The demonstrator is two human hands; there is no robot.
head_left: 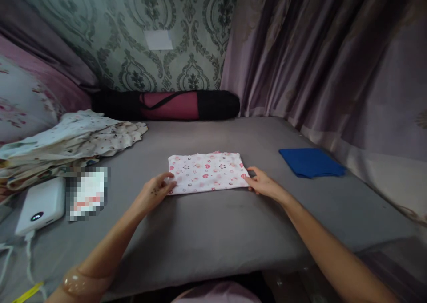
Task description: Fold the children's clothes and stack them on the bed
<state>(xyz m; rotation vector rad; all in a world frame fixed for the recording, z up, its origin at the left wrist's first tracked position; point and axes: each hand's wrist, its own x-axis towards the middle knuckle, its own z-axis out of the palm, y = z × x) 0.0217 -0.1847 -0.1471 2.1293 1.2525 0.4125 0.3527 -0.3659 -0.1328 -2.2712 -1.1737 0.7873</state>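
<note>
A folded white cloth (207,171) printed with pink hearts and small flowers lies flat on the grey covered surface in front of me. My left hand (156,189) pinches its left edge, thumb and fingers closed near the lower left corner. At the opposite side, my right hand (262,182) grips the right edge, with the thumb over the cloth and the fingers at the side. A folded blue cloth (310,162) rests apart, to the right of my right hand.
Left of me lie a heap of patterned fabric (83,134), a white power bank (43,205) with a cable, and a blurred-out packet (88,194). A black and maroon roll bag (170,106) lies along the wall. Curtains (273,49) hang at the right.
</note>
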